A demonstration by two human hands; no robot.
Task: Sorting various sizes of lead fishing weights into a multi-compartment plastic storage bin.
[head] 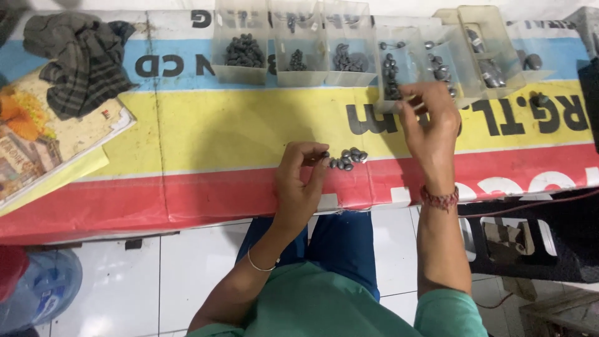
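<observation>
banner-covered table [218, 125]: clear bins [299, 68] hold dark weights; left hand [299, 178] pinches one, right hand's [430, 125] grip unclear.

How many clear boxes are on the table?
About 6: three boxes side by side at the top middle, then three near the right hand. More may hide off the right edge.

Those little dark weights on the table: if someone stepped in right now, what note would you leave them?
Left hand: fingertips pinch a weight at the edge of the small pile on the banner-covered table.
Right hand: reaching into a clear tray of weights; whether it grips anything is hidden.
Done: other clear trays hold sorted weights.
Left: the loose pile.
</observation>
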